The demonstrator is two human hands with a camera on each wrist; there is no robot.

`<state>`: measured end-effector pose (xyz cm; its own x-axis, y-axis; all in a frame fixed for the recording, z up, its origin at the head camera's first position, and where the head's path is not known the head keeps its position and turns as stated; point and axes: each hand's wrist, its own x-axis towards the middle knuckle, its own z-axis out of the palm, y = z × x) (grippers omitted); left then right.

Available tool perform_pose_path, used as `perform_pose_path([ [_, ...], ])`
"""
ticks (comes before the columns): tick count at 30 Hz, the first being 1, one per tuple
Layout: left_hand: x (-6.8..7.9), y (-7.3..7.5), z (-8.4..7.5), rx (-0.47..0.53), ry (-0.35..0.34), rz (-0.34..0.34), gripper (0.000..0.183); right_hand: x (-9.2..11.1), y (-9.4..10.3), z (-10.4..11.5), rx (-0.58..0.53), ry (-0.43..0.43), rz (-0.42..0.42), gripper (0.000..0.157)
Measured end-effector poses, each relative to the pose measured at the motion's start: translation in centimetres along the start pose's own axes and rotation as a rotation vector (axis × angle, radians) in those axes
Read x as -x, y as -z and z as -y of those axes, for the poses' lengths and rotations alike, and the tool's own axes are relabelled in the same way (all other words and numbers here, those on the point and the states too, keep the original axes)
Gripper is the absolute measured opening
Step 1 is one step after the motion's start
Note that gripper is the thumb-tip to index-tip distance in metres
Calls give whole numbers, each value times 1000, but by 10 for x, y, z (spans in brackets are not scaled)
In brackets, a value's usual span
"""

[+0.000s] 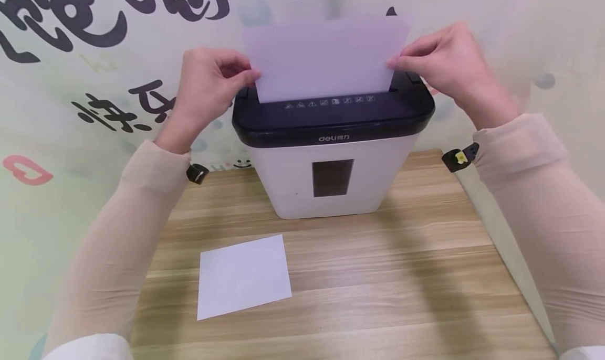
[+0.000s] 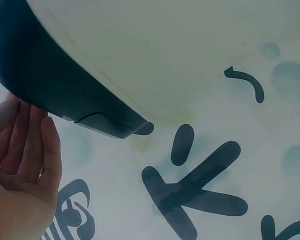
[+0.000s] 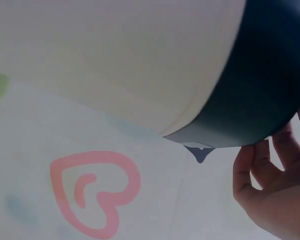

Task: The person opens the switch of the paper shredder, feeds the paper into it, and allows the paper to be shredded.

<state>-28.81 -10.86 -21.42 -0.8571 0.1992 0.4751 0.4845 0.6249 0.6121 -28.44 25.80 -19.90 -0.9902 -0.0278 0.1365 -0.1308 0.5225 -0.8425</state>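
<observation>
In the head view a white sheet of paper (image 1: pixel 326 61) stands upright, its lower edge in the slot of a paper shredder (image 1: pixel 331 121) with a black top and white bin. My left hand (image 1: pixel 210 82) pinches the sheet's left edge between thumb and fingers. At the opposite edge, my right hand (image 1: pixel 446 66) pinches it the same way. Each wrist view shows the shredder's dark top beside the hand: the left hand (image 2: pixel 25 165) at lower left, the right hand (image 3: pixel 275 180) at lower right. The paper is hidden in both wrist views.
A second white sheet (image 1: pixel 244 277) lies flat on the wooden table (image 1: pixel 378 281), in front of the shredder and to the left. Behind the shredder rises a wall (image 1: pixel 142 87) with black lettering and a pink heart. The table's right edge slants down toward the right sleeve.
</observation>
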Motion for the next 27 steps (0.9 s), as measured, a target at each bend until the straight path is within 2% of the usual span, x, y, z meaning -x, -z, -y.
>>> perform_pose_path([
  [6, 5, -6, 6, -96, -52, -25, 20, 0, -3, -8, -2, 21, 1, 22],
  [10, 7, -9, 11, -104, -121, -35, 20, 0, -6, -13, -6, 22, 3, 23],
  [13, 7, -10, 12, -94, -147, -30, 21, 0, -8, -16, -6, 31, 0, 23],
  [17, 8, -10, 12, -93, -129, -13, 21, 0, -10, -20, 3, 57, -5, 21],
  [23, 14, -16, 17, -98, -118, 3, 13, 2, -15, -27, 122, 83, -12, 20],
  [27, 14, -17, 17, -94, -105, 0, 12, 4, -15, -29, 121, 69, -25, 21],
])
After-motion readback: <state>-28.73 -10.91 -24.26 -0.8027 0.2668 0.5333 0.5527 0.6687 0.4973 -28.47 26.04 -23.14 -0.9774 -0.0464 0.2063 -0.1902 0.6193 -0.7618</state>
